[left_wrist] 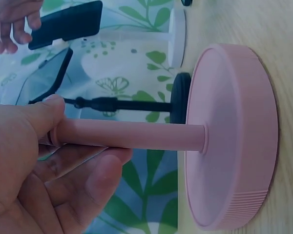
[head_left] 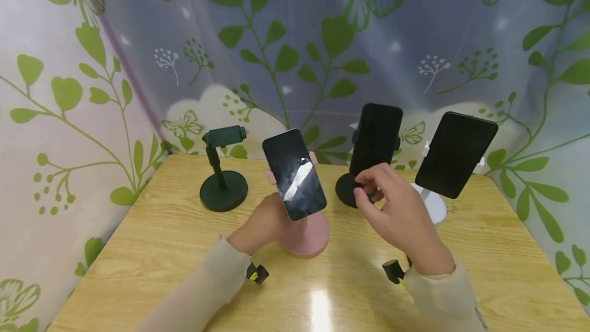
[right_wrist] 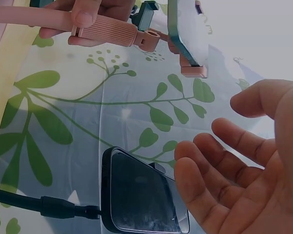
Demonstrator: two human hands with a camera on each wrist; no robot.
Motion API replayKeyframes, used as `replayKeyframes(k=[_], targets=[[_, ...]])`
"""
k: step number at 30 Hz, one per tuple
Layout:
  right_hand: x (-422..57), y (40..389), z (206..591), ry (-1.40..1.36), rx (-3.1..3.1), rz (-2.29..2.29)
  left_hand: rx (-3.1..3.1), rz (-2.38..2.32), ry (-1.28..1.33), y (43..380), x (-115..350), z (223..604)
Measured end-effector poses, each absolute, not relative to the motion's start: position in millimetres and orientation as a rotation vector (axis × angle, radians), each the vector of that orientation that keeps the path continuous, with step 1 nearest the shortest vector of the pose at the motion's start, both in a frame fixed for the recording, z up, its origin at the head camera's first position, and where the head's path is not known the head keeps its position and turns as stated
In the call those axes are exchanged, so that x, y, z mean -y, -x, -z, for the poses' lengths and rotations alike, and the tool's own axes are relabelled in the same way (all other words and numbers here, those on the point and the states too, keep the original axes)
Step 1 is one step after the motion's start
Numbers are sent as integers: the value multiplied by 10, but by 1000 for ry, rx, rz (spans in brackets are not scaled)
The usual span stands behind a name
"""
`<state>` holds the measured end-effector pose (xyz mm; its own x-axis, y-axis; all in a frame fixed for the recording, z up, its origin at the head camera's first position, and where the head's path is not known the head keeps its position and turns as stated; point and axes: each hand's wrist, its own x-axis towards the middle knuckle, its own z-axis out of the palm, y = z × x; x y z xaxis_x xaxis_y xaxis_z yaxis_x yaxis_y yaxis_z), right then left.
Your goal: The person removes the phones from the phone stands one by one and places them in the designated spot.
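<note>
My left hand [head_left: 269, 222] grips the pole of a pink phone stand [left_wrist: 132, 135], thumb on one side and fingers around the other. The stand's round base [head_left: 306, 240] rests on the table. In its clamp leans a phone [head_left: 295, 174] with a bright reflection on its dark screen. My right hand [head_left: 396, 204] hovers to the right of it, fingers loosely bent and holding nothing. Past that hand stands a black phone stand [head_left: 344, 188] carrying a dark phone [head_left: 376, 137]. The right wrist view shows the empty right hand [right_wrist: 234, 170] beside the black stand's phone [right_wrist: 141, 195].
A dark green phone stand [head_left: 223, 190] with no phone stands at the back left. At the right, a white stand [head_left: 435, 207] holds another dark phone [head_left: 456, 153]. The wooden table [head_left: 152, 250] ends at a leaf-patterned curtain [head_left: 295, 60].
</note>
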<state>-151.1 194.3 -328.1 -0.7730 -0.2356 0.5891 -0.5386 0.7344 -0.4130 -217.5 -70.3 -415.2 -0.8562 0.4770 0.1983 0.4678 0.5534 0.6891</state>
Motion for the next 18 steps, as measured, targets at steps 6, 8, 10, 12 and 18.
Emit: replayKeyframes(k=[6, 8, 10, 12, 18], targets=[[-1950, 1492, 3266, -585, 2418, -791, -2772, -1158, -894, 2086, 614, 4120], [-1951, 1484, 3263, -584, 2417, -793, -2779, -1135, -919, 2065, 586, 4127], [-1953, 1475, 3262, -582, 2416, -792, -2793, -1106, -958, 2049, 560, 4137], [-1953, 1468, 3261, -578, 2414, -788, -2804, -1081, -994, 2039, 537, 4153], [-1948, 1451, 3261, -585, 2395, -780, -2855, -1029, -1121, 1989, 467, 4181]])
